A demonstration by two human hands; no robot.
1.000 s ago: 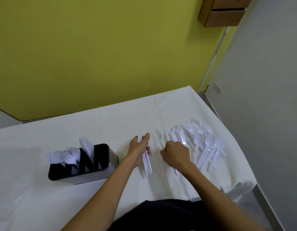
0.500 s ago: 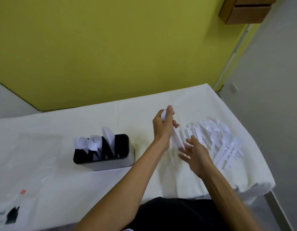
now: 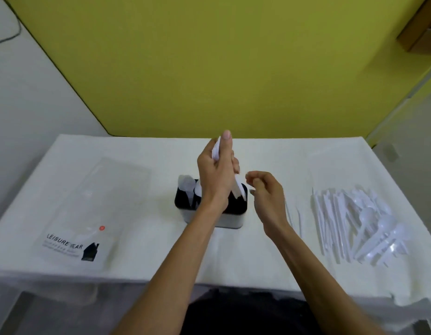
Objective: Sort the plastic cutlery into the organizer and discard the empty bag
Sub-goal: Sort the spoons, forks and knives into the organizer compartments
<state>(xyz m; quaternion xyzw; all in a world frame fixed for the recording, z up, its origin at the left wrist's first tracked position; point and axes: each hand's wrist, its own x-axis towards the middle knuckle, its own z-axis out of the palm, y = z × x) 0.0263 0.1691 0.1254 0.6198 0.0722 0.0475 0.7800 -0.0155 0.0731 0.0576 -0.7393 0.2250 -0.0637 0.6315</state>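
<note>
While the upper half of the frame is filled by a yellow wall (image 3: 209, 68), the lower half is taken up by a table (image 3: 149, 250) covered with a white cloth. At the left of the frame a clear plastic bag (image 3: 93, 206) is laid flat on the cloth. "LEISURE" is printed on it in black, followed by a word of which only "EAR" can be read. Smaller print beneath is too blurred to make out. A black house mark (image 3: 90, 251) and a red dot (image 3: 102, 228) are also seen on it.

At the right a pile of white cutlery (image 3: 354, 221) is spread on the cloth, with spoons towards the frame edge and straight handles beside them. The single pieces are hard to tell apart.

At the centre an organizer (image 3: 231, 221), black inside with a pale outer wall, is stood upright, its middle hidden by the left wrist. White spoons (image 3: 186, 183) are seen in its left compartment.

A bundle of cutlery (image 3: 239, 189) is gripped upright in the left hand (image 3: 215, 175), fingers curled round it. Its lower ends are held at the right compartment; its kind cannot be told. The right hand (image 3: 267, 194) is held just right of the organizer, fingers loosely curled, with nothing seen in them.
</note>
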